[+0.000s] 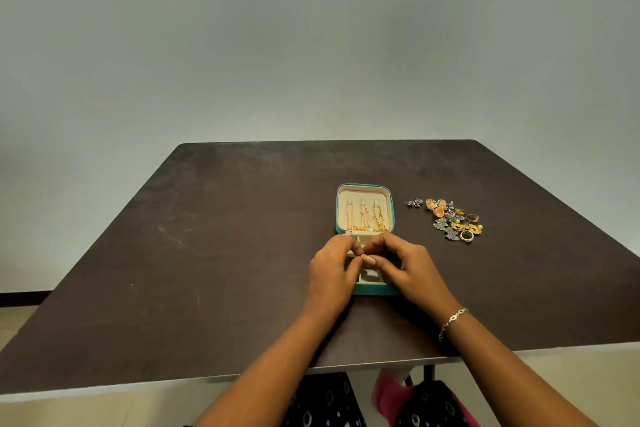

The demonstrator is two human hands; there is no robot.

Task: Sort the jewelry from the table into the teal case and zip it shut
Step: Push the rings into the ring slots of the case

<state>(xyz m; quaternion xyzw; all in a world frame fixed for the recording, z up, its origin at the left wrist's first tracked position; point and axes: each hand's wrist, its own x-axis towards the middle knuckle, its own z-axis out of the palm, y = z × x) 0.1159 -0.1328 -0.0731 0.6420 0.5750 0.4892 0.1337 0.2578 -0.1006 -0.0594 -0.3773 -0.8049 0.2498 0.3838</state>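
One ring [363, 257] sits pinched between left grip [330, 269] and right grip [408, 267].

Your left hand [330, 265] and right hand [410, 263] cover most of the teal case's [375, 289] lower tray, so its compartments are largely hidden; the small gold ring [364, 256] shows only as a sliver among your fingertips, and you cannot tell which hand pinches it; the gold chains [363, 218] in the lid tangle at their lower ends, too fine to separate; the jewelry pile [450, 220] overlaps too closely to count its pieces; both your forearms run off the bottom edge; the table's [207, 236] near corners are cut off.
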